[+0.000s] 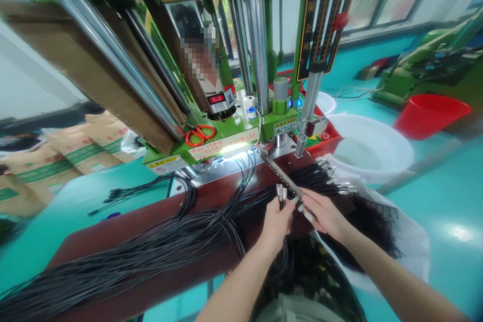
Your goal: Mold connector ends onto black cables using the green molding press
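Note:
My left hand (276, 220) is closed around a few black cables, whose silver metal connectors (281, 193) stick up above the fingers. Close beside it, my right hand (323, 212) grips the near end of a long, narrow metal bar (283, 175). The bar slants away toward the machine's lit metal plate (215, 170). Black cables (245, 173) run out of the lit gap under the green machine (234, 143). A large bundle of black cables (151, 239) lies across the brown table (124, 221), left of my hands.
Red-handled scissors (200, 135) lie on the machine's ledge. More cables with metal ends (328, 176) rest at the table's right. Beyond are a red tray (332, 133), a white tub (372, 146) and a red bucket (430, 115). A person (209, 83) is visible behind the machine's columns.

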`<act>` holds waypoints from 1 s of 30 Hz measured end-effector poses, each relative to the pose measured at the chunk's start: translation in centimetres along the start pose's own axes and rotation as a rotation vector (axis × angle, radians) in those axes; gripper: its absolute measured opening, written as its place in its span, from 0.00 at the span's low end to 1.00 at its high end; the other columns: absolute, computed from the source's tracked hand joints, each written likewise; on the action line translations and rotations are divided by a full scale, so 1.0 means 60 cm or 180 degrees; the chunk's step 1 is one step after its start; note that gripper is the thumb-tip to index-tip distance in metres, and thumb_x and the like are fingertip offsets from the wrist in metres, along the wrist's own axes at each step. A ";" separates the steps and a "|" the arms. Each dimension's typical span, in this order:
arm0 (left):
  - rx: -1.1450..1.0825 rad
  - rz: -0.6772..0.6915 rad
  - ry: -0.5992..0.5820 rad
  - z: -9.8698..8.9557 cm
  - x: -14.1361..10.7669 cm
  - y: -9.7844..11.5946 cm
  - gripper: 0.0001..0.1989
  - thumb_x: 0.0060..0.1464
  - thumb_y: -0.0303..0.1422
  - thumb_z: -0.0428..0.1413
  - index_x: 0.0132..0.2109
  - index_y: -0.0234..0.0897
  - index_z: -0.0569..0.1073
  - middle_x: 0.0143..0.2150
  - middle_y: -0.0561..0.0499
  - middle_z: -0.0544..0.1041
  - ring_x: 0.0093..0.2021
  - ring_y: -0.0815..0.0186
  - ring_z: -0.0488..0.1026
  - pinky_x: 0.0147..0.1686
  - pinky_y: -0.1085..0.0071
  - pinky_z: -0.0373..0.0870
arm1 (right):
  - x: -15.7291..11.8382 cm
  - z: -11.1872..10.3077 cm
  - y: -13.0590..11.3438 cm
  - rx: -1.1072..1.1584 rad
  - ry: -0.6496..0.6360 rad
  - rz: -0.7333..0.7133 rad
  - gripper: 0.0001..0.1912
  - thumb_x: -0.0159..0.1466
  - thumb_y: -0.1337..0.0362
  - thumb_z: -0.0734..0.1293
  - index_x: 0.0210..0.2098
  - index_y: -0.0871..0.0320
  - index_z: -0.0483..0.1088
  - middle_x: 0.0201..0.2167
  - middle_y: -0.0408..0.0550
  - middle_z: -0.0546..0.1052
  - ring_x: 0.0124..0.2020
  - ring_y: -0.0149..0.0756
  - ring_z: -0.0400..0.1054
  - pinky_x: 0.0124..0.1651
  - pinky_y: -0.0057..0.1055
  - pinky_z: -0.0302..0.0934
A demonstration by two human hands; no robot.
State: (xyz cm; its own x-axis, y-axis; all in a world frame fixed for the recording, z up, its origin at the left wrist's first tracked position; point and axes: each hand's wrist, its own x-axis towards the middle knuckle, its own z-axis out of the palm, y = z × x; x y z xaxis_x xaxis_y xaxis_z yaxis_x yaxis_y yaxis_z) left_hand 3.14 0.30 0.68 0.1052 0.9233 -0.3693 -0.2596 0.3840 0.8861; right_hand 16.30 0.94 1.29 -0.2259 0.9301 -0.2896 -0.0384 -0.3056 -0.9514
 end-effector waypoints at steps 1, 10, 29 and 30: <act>-0.0036 -0.0001 0.0024 0.000 -0.001 0.001 0.19 0.41 0.46 0.58 0.27 0.37 0.59 0.13 0.64 0.53 0.11 0.80 0.48 0.09 0.82 0.43 | 0.000 -0.001 0.001 -0.0047 -0.0053 -0.0026 0.30 0.57 0.50 0.62 0.54 0.60 0.61 0.14 0.37 0.60 0.11 0.21 0.45 0.10 0.19 0.38; 0.0096 0.0173 0.0140 -0.008 -0.002 -0.014 0.18 0.44 0.45 0.56 0.28 0.38 0.59 0.13 0.63 0.54 0.11 0.79 0.48 0.10 0.81 0.44 | 0.002 -0.004 0.009 -0.1045 -0.0237 -0.0587 0.26 0.61 0.52 0.58 0.55 0.60 0.61 0.17 0.40 0.62 0.18 0.29 0.53 0.21 0.26 0.52; -0.0084 0.0058 0.0102 -0.020 0.000 0.006 0.16 0.44 0.43 0.56 0.26 0.37 0.59 0.13 0.63 0.55 0.12 0.80 0.48 0.11 0.81 0.44 | 0.000 -0.002 -0.009 0.0375 -0.0119 0.0366 0.38 0.48 0.48 0.69 0.54 0.61 0.62 0.17 0.41 0.64 0.15 0.22 0.48 0.14 0.20 0.35; -0.0097 0.0026 0.0088 -0.022 0.000 0.008 0.16 0.43 0.43 0.57 0.26 0.37 0.60 0.12 0.63 0.55 0.12 0.79 0.49 0.11 0.81 0.44 | 0.001 -0.003 -0.009 0.0374 -0.0140 0.0377 0.39 0.48 0.48 0.70 0.54 0.61 0.62 0.17 0.41 0.64 0.15 0.22 0.48 0.13 0.20 0.34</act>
State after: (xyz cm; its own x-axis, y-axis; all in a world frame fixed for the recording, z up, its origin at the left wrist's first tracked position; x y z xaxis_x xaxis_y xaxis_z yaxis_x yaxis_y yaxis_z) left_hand 1.75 0.47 0.72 0.0765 0.9258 -0.3701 -0.2895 0.3758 0.8803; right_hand 16.50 1.20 1.77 -0.2779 0.8771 -0.3918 -0.1218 -0.4368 -0.8913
